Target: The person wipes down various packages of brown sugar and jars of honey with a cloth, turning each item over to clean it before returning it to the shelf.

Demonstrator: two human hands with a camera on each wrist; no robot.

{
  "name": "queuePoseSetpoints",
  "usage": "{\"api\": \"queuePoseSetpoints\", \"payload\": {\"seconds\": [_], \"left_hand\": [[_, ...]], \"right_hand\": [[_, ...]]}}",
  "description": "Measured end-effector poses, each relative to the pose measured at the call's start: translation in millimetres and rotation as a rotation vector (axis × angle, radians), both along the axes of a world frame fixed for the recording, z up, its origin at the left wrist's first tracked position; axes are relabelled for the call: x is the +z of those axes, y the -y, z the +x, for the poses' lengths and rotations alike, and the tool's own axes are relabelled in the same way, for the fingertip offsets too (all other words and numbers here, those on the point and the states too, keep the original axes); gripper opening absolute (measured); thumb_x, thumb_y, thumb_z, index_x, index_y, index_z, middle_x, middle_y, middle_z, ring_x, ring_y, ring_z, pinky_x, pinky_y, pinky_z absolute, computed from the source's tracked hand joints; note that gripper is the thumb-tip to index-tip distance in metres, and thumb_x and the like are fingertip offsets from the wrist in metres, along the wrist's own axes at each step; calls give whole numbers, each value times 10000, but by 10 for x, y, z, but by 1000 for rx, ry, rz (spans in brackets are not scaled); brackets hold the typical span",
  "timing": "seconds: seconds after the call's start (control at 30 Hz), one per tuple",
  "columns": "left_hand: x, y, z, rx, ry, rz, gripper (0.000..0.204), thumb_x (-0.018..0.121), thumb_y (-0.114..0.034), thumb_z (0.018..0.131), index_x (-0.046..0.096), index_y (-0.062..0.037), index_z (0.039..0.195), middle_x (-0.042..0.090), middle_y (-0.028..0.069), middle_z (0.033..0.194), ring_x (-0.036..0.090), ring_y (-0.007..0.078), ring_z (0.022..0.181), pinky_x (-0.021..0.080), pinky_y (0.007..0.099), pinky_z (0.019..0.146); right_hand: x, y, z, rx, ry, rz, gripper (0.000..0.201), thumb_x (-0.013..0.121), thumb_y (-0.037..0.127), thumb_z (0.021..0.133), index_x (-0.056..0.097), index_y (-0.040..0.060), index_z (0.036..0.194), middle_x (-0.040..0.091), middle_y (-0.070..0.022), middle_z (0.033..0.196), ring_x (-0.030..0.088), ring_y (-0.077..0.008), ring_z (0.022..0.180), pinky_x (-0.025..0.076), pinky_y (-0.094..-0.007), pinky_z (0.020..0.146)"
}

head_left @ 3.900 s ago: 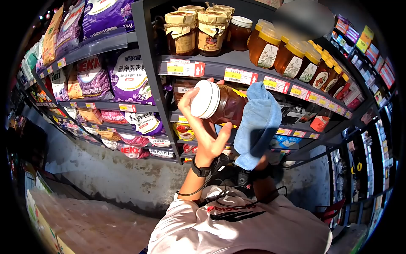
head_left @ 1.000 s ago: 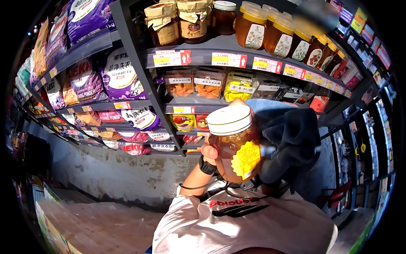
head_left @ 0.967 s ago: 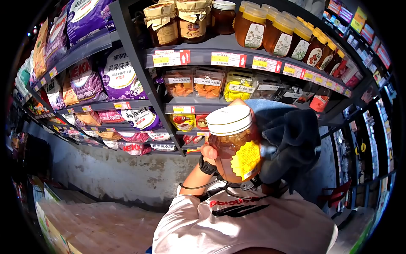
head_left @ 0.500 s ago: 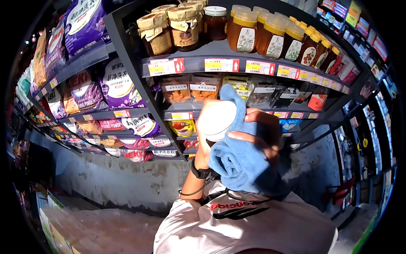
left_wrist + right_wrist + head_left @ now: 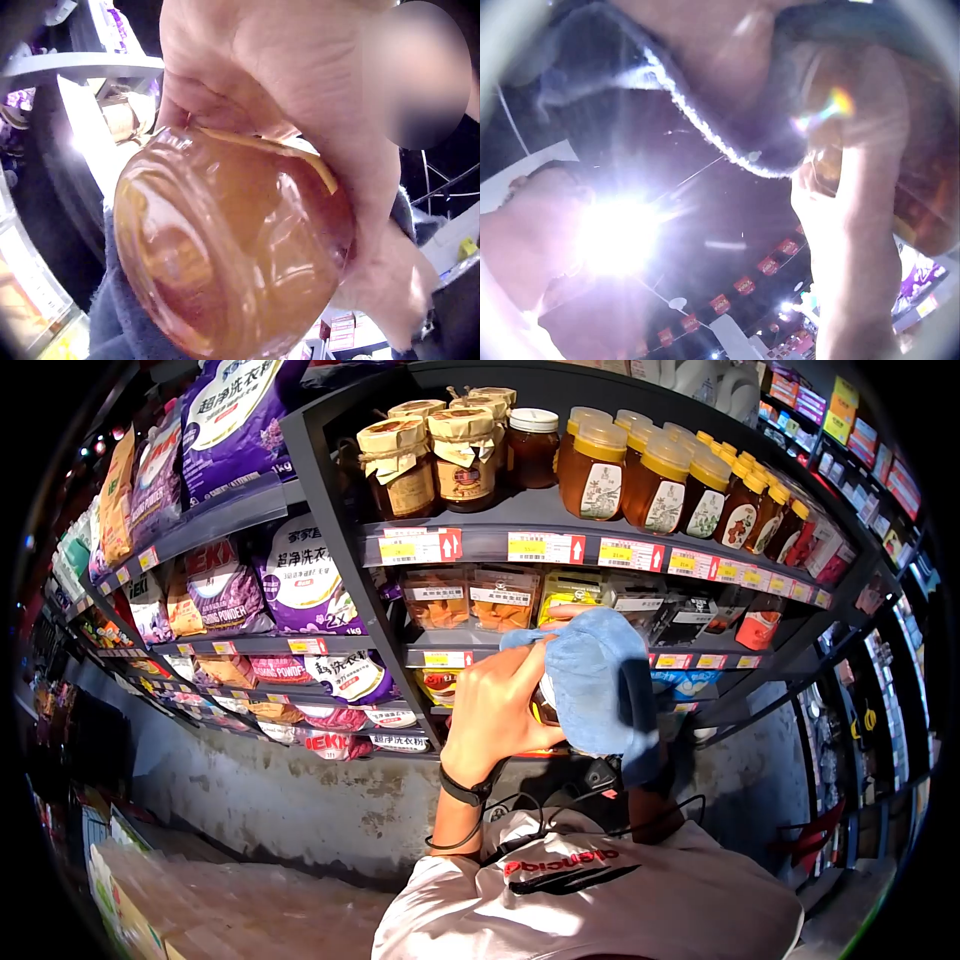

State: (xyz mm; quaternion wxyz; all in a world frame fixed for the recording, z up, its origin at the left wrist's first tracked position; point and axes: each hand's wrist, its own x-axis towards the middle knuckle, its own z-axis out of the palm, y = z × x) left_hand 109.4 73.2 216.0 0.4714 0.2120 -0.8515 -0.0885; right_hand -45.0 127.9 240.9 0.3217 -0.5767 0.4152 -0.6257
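Note:
My left hand grips a glass jar of amber honey. In the left wrist view the jar's rounded base faces the camera, and the edge of a yellow label shows close to the palm. A blue cloth drapes over the jar in the head view and hides most of it, leaving a small sliver of the jar beside the left thumb. My right hand holds the cloth against the jar; in the head view the cloth covers most of that hand. A black band circles the left wrist.
A dark shelf ahead bears paper-topped jars and yellow-capped honey bottles. Packets fill the level below. Bags of washing powder line the left shelves. A plastic-covered stack stands at lower left.
The jar has turned, so its white lid no longer faces the head camera. The left hand's back now shows, and the cloth has shifted to the right. The right fingers have gone mostly behind the cloth.

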Motion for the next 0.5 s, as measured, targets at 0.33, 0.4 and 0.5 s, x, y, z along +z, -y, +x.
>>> {"api": "queuePoseSetpoints", "payload": {"seconds": [0.33,0.4,0.5], "left_hand": [[-93,60,-116,-58,-268,-258,632,826,-444,564,686,-19,1010,623,67,741,619,231,626,474,337,562],[-59,39,-117,-131,-260,-189,624,833,-427,555,687,-9,995,636,82,724,636,244,615,500,338,577],[-36,1,-200,-239,-413,-96,617,874,-387,525,672,15,948,699,132,815,702,264,693,551,336,637]], "right_hand": [[14,151,-372,463,-82,285,477,582,203,895,559,-63,1290,591,-166,1296,572,-206,1186,439,-302,1032],[-71,80,-311,486,-51,-185,364,586,210,896,598,-39,1161,575,-176,1322,590,-244,1119,445,-353,1015],[-238,-79,-208,208,42,-242,371,575,196,906,576,-27,1202,583,-162,1309,587,-233,1132,444,-341,1017]]}}
